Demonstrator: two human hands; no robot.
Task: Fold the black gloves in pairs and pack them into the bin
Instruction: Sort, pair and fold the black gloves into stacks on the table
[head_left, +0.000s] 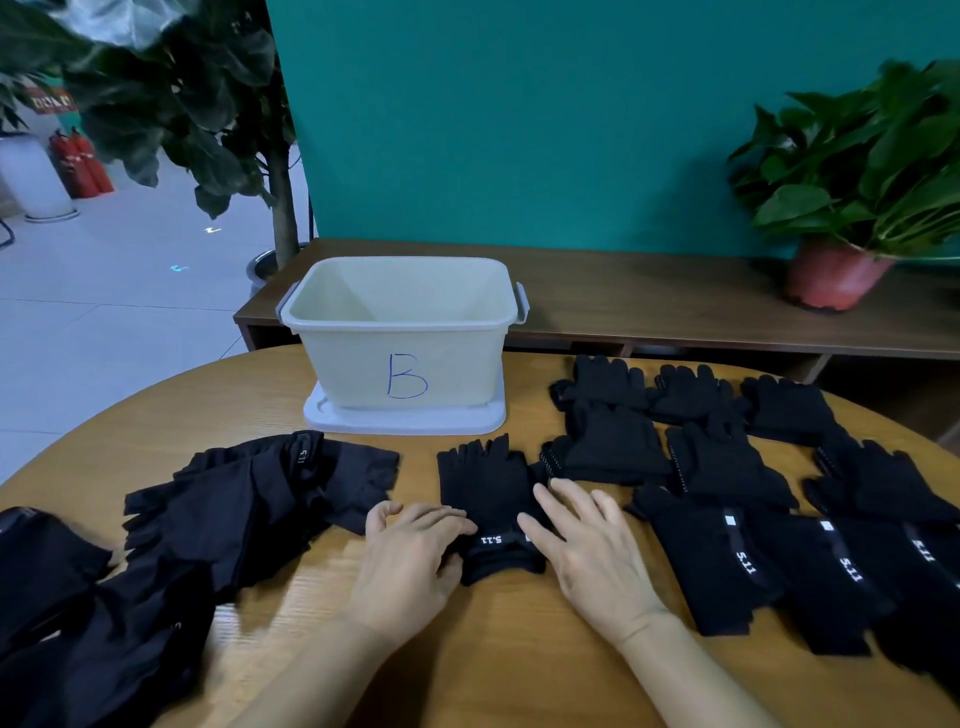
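Black glove (485, 491) on table (493, 654), left grip (410, 556) pinching its cuff, right grip (592, 561) flat on it, fingers straight

A round wooden counter (493, 649) carries everything. Toward its far edge a pale lid (332, 415) lies flat, with the cream bin (363, 364), marked "B", standing on it. Just in front of the bin lies the middle glove (483, 483), fingers pointing toward the bin. A loose heap of black gloves (218, 509) spreads over the left side, and laid-out black gloves (727, 467) overlap in rows on the right.
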